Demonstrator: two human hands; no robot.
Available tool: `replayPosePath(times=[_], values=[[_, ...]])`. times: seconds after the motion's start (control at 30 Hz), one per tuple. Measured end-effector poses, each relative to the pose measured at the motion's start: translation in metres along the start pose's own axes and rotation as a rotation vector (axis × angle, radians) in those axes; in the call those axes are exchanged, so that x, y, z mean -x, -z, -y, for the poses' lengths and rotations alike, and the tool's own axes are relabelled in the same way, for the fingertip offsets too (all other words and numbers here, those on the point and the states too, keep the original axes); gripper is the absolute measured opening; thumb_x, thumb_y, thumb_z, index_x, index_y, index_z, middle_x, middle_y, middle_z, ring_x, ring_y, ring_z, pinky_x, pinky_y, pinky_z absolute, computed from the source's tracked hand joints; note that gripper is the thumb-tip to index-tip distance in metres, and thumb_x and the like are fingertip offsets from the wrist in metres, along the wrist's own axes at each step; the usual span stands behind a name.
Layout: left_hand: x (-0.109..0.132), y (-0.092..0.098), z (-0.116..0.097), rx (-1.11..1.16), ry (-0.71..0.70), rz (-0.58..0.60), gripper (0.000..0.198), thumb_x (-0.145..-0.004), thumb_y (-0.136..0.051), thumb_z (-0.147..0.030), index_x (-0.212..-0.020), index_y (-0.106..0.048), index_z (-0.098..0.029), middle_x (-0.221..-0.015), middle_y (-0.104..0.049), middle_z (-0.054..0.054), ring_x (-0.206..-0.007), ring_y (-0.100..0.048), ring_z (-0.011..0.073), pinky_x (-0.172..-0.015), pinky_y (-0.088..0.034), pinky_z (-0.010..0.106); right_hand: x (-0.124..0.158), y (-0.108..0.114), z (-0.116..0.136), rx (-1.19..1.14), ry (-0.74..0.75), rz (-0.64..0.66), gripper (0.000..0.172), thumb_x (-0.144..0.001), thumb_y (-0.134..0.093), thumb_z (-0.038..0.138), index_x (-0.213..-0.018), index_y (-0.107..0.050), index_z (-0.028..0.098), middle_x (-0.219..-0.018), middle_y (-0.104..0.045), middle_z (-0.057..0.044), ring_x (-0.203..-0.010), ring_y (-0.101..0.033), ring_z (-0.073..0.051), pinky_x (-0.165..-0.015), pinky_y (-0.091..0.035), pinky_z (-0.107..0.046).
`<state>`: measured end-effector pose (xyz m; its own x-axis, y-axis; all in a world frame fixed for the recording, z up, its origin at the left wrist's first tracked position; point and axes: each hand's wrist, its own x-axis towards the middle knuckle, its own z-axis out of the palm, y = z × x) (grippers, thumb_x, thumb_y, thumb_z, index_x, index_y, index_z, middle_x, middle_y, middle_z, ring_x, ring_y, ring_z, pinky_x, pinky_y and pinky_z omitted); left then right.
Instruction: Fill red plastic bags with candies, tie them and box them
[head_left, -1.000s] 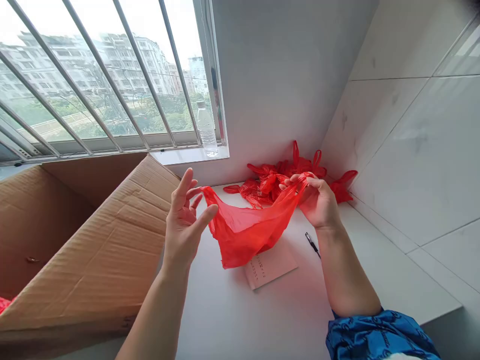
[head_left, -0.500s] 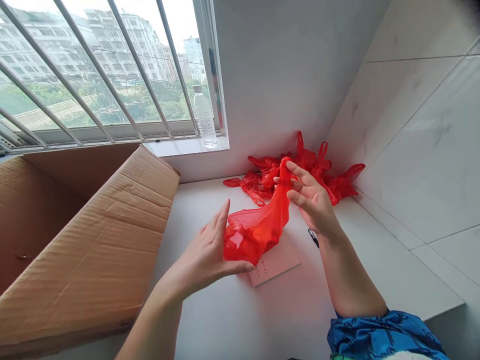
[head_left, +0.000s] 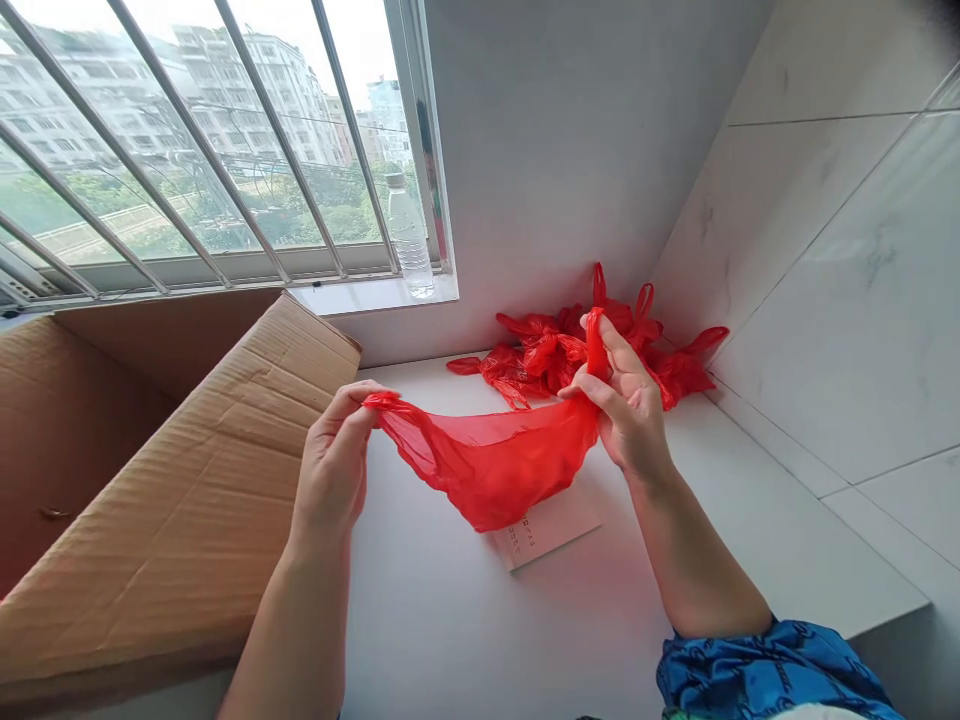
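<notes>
A thin red plastic bag (head_left: 495, 465) hangs stretched between my two hands, sagging in the middle above the white table. My left hand (head_left: 335, 450) pinches one gathered end between thumb and fingers. At the other end, my right hand (head_left: 630, 405) is closed on the bag, and a loop of it sticks up by the fingertips. Under the bag lies a white booklet or card (head_left: 555, 530) with small print, partly covered. Just behind my right hand sits a heap of crumpled red plastic bags (head_left: 540, 350).
A large open cardboard box (head_left: 217, 450) stands on the left. On the sill of the barred window is a clear water bottle (head_left: 410, 240). A grey wall and a tiled wall (head_left: 847, 300) bound the white table (head_left: 435, 620) at the back and right.
My left hand has moved left and up and now pinches the bag's end. The bag has been pulled out sideways; my right hand has shifted slightly right.
</notes>
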<state>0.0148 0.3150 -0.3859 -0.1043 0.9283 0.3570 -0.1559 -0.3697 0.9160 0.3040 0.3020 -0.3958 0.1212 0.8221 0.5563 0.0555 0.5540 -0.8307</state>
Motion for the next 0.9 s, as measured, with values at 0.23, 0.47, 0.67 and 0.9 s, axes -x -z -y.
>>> replayPosePath(times=[0.23, 0.47, 0.67, 0.9], values=[[0.039, -0.029, -0.02, -0.095, 0.062, 0.329, 0.025, -0.09, -0.065, -0.038, -0.104, -0.075, -0.02, -0.085, -0.068, 0.005, -0.074, -0.061, 0.0148, -0.071, -0.053, 0.027, 0.025, -0.036, 0.015, 0.084, -0.039, 0.525, 0.084, -0.076, -0.08, 0.041, -0.15, -0.038, 0.041, -0.156, -0.035, -0.006, -0.098, -0.064, -0.02, -0.074, -0.059, -0.035], [0.044, -0.039, -0.017, -0.094, -0.099, 0.356, 0.06, -0.088, -0.062, -0.055, -0.142, -0.049, -0.03, -0.136, -0.058, 0.011, -0.125, -0.055, 0.0302, -0.102, -0.05, 0.045, 0.029, -0.058, 0.01, -0.17, -0.178, 0.247, 0.013, -0.088, -0.069, 0.037, -0.088, -0.077, 0.026, -0.087, -0.071, -0.002, -0.063, -0.062, -0.015, -0.054, -0.05, -0.03], [0.055, -0.05, 0.003, -0.52, 0.037, 0.785, 0.121, -0.062, -0.084, -0.06, -0.158, -0.014, -0.032, -0.154, -0.039, 0.016, -0.136, -0.043, 0.04, -0.107, -0.041, 0.053, 0.022, -0.047, 0.019, -0.386, -0.359, 0.057, 0.024, -0.088, -0.067, 0.044, -0.102, -0.074, 0.026, -0.08, -0.072, -0.002, -0.051, -0.055, -0.01, -0.041, -0.041, -0.023], [0.035, -0.057, 0.029, -0.018, 0.287, 0.46, 0.032, -0.093, -0.056, -0.049, -0.083, -0.063, -0.018, -0.091, -0.066, 0.005, -0.092, -0.063, 0.0217, -0.083, -0.049, 0.032, 0.012, -0.02, 0.02, -0.208, -0.213, 0.221, 0.052, -0.084, -0.073, 0.036, -0.133, -0.059, 0.037, -0.131, -0.063, -0.004, -0.073, -0.064, -0.014, -0.056, -0.053, -0.028]])
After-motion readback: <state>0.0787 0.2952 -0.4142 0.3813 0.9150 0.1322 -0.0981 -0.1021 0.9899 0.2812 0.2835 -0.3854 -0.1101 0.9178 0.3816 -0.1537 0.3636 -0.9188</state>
